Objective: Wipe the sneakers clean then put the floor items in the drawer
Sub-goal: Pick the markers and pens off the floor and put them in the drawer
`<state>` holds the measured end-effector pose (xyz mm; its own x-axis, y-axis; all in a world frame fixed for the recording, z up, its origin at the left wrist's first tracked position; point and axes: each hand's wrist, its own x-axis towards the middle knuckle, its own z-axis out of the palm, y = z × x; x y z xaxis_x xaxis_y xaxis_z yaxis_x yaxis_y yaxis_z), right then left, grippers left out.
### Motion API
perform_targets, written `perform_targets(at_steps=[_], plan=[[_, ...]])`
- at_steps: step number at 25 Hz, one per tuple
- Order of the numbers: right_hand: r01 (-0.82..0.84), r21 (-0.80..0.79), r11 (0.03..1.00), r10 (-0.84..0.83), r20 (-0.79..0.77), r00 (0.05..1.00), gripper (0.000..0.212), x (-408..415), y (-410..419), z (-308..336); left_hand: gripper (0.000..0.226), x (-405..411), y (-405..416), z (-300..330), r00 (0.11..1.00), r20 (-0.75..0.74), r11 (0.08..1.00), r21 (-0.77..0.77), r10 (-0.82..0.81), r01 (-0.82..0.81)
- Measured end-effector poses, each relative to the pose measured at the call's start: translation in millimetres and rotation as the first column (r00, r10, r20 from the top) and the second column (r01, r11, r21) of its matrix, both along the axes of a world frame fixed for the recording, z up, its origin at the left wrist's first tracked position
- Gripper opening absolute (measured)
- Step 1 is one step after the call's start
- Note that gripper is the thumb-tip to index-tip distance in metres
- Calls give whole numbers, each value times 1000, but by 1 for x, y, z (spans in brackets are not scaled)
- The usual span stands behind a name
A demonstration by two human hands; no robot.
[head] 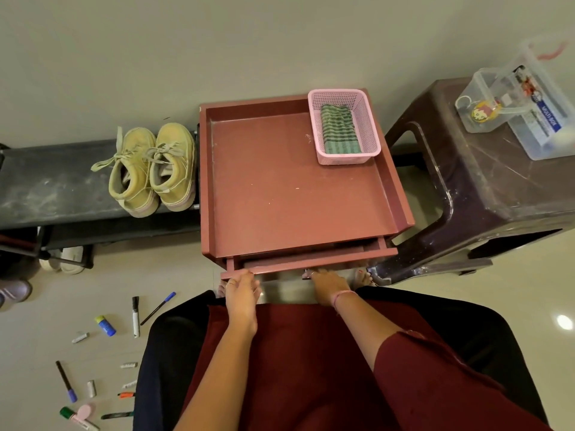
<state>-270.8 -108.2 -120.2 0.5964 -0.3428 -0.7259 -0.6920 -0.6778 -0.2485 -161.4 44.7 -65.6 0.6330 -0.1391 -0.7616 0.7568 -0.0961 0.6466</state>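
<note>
Clear boxes [529, 101] on brown stool [485, 188]

Both hands [242, 293] at drawer [308, 263] front

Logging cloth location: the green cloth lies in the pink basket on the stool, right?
Not the stool. The head view shows the cloth in the basket, which stands on the red drawer unit; the stool is beside it.
</note>
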Motion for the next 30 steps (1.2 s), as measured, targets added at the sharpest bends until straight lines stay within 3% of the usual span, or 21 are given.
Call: perform_targets(at_steps=[5,9,13,16,19,21,30], plan=[[-11,18,1000,12,-50,999,60,-33,18,5,18,-10,-1,1,903,245,912,307,-352,272],[155,183,971,-165,40,985,55,-61,29,16,30,-20,10,-3,747,196,737,445,-635,509],[367,323,873,-436,175,883,33,-90,9,51,34,-13,20,-1,588,209,585,571,-782,576],[419,116,900,-432,348,832,34,-113,-12,62,29,-15,26,1,427,197,444,649,-882,618],[344,-4,939,-334,230,914,45,-117,-24,59,35,-29,25,6,243,134,264,713,-961,650],[256,-46,965,-247,153,957,51,-111,-25,57,37,-33,25,11,155,131,200,749,-979,631],[226,-203,953,-209,104,972,46,-112,-11,61,47,-36,36,4,125,116,169,749,-985,640]])
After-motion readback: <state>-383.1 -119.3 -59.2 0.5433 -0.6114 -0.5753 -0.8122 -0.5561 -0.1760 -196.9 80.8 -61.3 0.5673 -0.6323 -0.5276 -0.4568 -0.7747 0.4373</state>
